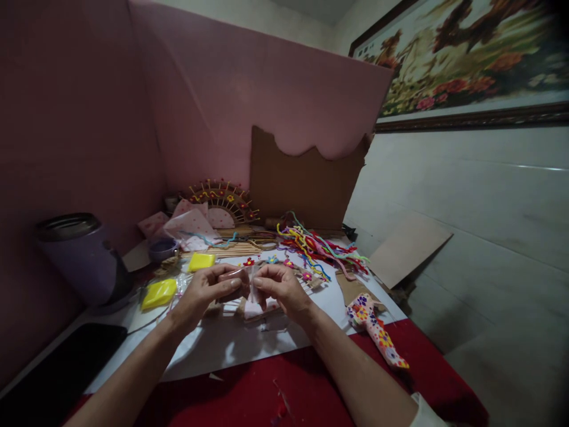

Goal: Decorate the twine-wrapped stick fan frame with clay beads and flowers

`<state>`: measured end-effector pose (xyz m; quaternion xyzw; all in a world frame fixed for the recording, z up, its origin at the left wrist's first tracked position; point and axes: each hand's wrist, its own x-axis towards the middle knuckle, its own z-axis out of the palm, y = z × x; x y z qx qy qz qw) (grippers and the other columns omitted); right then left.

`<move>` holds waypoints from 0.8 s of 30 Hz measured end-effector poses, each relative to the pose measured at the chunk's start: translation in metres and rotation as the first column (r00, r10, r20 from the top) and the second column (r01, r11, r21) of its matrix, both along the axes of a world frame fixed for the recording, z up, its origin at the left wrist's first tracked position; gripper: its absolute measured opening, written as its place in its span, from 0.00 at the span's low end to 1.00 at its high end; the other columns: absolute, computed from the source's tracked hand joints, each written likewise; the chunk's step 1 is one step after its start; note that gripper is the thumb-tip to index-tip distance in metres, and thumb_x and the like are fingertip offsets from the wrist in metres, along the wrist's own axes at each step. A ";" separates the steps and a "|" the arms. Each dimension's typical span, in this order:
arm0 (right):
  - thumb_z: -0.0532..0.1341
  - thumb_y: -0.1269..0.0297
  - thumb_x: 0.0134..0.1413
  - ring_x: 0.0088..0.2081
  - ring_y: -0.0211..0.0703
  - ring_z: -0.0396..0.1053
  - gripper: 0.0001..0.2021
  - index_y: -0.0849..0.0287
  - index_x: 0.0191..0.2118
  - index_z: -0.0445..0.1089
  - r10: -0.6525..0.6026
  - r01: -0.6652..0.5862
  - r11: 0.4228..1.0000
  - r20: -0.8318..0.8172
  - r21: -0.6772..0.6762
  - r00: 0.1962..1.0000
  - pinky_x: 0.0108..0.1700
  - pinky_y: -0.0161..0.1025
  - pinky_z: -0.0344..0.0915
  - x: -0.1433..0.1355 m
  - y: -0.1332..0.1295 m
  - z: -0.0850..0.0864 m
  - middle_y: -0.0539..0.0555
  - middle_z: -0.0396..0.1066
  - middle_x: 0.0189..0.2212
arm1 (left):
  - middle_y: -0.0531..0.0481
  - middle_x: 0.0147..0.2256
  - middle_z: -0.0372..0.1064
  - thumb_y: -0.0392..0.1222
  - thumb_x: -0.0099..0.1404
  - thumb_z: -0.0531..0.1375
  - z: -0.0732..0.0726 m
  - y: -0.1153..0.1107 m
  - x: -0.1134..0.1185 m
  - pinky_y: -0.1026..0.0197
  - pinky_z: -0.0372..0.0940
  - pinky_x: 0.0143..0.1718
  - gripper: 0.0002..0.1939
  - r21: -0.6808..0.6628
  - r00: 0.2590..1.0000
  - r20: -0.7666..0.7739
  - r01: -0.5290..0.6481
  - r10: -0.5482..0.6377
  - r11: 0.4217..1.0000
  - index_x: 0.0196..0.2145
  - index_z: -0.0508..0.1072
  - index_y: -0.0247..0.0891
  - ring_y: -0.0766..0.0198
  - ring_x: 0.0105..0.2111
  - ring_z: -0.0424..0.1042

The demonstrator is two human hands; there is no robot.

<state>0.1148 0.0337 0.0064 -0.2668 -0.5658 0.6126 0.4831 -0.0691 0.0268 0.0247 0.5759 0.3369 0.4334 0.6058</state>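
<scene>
My left hand (205, 293) is closed around a small brown packet (240, 277) that looks like modelling clay in clear plastic. With thumb and fingertips, my right hand (284, 289) pinches the clear wrapper (254, 286) at the packet's right end. Below both hands lies an arched craft piece with sticks and coloured flowers (306, 276), partly hidden by my fingers. Two yellow packets (159, 295) rest near my left wrist. A flower-covered piece (376, 329) lies to the right of my right forearm.
White paper (213, 353) covers part of the red cloth (267, 385). A purple tumbler (84, 261) and a black phone-like slab (66, 367) stand at left. Behind are colourful pipe cleaners (311, 246), thin sticks (235, 255), a decorated fan shape (222, 198) and torn cardboard (302, 184).
</scene>
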 end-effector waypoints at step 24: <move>0.51 0.71 0.58 0.32 0.40 0.64 0.04 0.58 0.34 0.60 -0.615 0.247 0.574 0.213 0.780 0.759 0.35 0.36 0.61 -0.015 -0.025 0.002 0.52 0.63 0.29 | 0.55 0.22 0.58 0.43 0.67 0.46 -0.005 -0.012 0.016 0.65 0.53 0.27 0.13 0.689 0.772 -0.485 0.048 0.410 0.724 0.26 0.61 0.40 0.67 0.22 0.58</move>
